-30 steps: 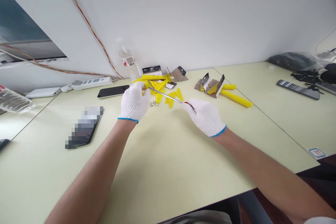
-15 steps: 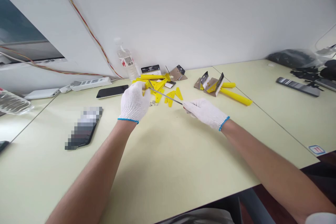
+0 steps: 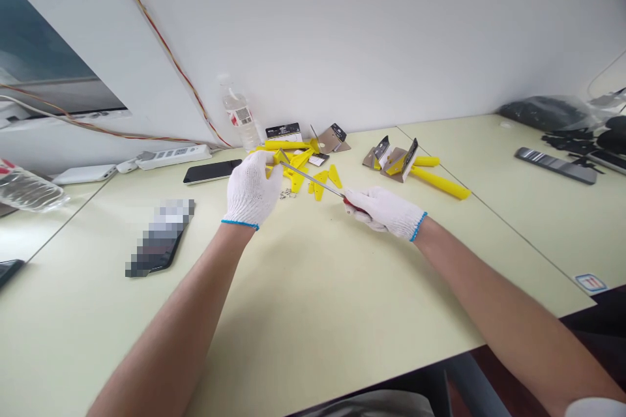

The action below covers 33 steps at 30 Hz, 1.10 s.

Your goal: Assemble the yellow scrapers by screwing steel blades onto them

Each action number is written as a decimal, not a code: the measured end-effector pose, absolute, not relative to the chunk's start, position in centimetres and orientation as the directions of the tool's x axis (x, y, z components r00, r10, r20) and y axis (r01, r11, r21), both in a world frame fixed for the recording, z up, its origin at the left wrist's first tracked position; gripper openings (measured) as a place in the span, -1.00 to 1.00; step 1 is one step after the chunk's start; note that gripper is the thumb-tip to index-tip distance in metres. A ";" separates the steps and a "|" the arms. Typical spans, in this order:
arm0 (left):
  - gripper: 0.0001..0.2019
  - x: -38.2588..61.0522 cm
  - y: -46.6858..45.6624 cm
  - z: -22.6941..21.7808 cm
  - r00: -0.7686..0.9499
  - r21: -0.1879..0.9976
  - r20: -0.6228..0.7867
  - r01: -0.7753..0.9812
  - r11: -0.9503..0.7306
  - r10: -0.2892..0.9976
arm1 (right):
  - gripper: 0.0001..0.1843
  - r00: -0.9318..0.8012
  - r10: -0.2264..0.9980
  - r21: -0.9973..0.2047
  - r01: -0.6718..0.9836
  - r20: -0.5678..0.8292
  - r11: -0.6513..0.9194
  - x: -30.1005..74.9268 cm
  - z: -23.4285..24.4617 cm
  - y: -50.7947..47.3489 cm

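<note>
View from my head camera, looking down at a pale green surface (image 3: pixel 313 313). My left hand (image 3: pixel 252 190), in a white knit glove, is raised just above the surface; its fingers (image 3: pixel 261 166) are curled shut around a yellow plastic part (image 3: pixel 278 156), most of which the glove hides. My right hand (image 3: pixel 387 212), gloved alike, has its fingers (image 3: pixel 359 199) closed on the red handle of a screwdriver (image 3: pixel 313 180). The metal shaft slants up and to the left, and its tip meets the yellow plastic part at the edge of my left hand.

Just behind the shaft lies a loose heap of yellow plastic pieces (image 3: pixel 320 181), with a few small screws (image 3: pixel 285 193) on the surface beside my left hand. To the right of the heap lie yellow-handled scrapers (image 3: pixel 440 184) among folded cardboard sleeves (image 3: pixel 394 161). A black phone (image 3: pixel 212 171) lies left of the heap. A power strip (image 3: pixel 172 156) and a water bottle (image 3: pixel 238 116) stand against the wall. A remote control (image 3: pixel 555 165) lies well apart, far right.
</note>
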<state>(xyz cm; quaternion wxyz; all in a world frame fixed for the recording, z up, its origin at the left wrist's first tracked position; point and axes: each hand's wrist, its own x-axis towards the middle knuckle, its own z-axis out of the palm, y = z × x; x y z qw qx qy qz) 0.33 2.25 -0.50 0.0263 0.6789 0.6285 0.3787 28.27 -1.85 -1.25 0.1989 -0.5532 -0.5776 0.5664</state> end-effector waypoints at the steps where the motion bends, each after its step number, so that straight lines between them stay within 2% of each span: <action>1: -0.84 0.3 2.3 -0.5 -0.075 0.522 0.473 0.827 -0.210 0.878 | -0.33 -0.298 0.867 -0.869 0.424 -0.399 -0.254 28.2 -1.3 -1.8; 4: -0.84 -0.1 2.5 -0.3 -0.064 0.521 0.461 0.827 -0.211 0.885 | -0.30 -0.294 0.877 -0.862 0.457 -0.380 -0.221 28.4 -1.5 -1.5; 6: -0.82 -0.5 2.6 -0.1 -0.093 0.524 0.458 0.831 -0.185 0.884 | -0.28 -0.288 0.899 -0.830 0.542 -0.329 -0.130 28.9 -1.5 -1.2; 9: -0.80 -1.1 2.5 0.5 -0.199 0.566 0.466 0.816 -0.117 0.862 | -0.34 -0.300 0.926 -0.663 0.745 -0.230 0.077 30.5 -1.3 -0.4; 13: -0.82 -1.8 2.5 1.2 -0.279 0.682 0.495 0.711 -0.170 0.823 | -0.57 -0.334 0.904 -0.458 0.869 -0.265 0.187 32.6 -1.2 0.7; 16: -0.81 -2.1 2.7 1.3 -0.305 0.822 0.432 0.521 -0.232 0.849 | -0.69 -0.307 0.908 -0.370 0.909 -0.286 0.191 33.3 -1.4 1.1; 19: -0.75 -2.2 2.9 1.3 -0.286 0.948 0.252 0.263 -0.177 0.925 | -0.75 -0.256 0.940 -0.321 0.930 -0.223 0.177 33.1 -1.5 1.0; 22: -0.73 -2.2 3.0 1.4 -0.229 0.989 0.125 0.102 -0.104 0.965 | -0.69 -0.164 0.984 -0.211 0.967 -0.076 0.145 32.0 -1.1 1.2; 25: -0.61 -2.5 3.0 1.2 -0.119 0.991 0.091 -0.090 -0.102 0.989 | -0.67 -0.176 0.984 -0.116 0.977 0.034 0.178 29.8 -0.1 3.1; 27: -0.55 -2.8 3.2 0.9 -0.050 0.976 0.063 -0.206 -0.072 0.997 | -0.67 -0.216 0.974 -0.102 0.970 0.066 0.222 27.7 0.5 5.5; 29: -0.57 -3.2 3.4 0.5 -0.019 0.960 0.030 -0.277 -0.034 0.999 | -0.64 -0.215 0.968 -0.132 0.964 0.127 0.231 25.3 0.7 8.5; 33: -0.60 -3.5 3.7 0.7 -0.119 0.932 0.040 -0.352 -0.080 0.992 | -0.51 -0.119 0.982 -0.209 0.967 0.144 0.148 21.2 0.5 13.9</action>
